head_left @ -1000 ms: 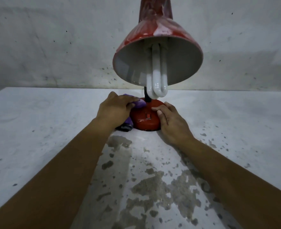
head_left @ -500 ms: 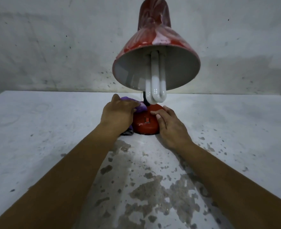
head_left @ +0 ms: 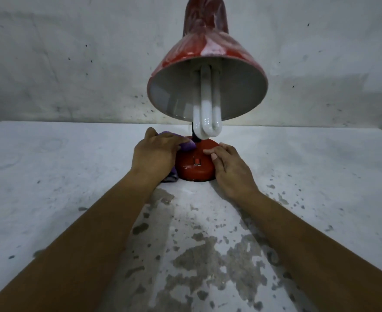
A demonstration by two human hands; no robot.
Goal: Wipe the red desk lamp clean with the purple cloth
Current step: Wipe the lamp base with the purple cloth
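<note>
The red desk lamp point(head_left: 205, 55) stands on the white table, its dusty shade tilted toward me with a white U-shaped bulb point(head_left: 207, 109) hanging out. Its round red base point(head_left: 195, 167) carries a small switch. My left hand point(head_left: 154, 154) presses the purple cloth point(head_left: 186, 145) onto the left top of the base, close to the black stem; most of the cloth is hidden under the hand, with a corner showing below the wrist. My right hand point(head_left: 229, 167) rests on the right side of the base, fingers laid over its top.
The white table point(head_left: 50, 176) is worn, with grey patches of missing paint near me. A stained grey wall point(head_left: 73, 64) rises right behind the lamp. The shade hangs low over the base and both hands.
The view has tilted up, so more of the shade shows. My left hand has slid the cloth slightly across the top of the base; my right hand stays on the base.
</note>
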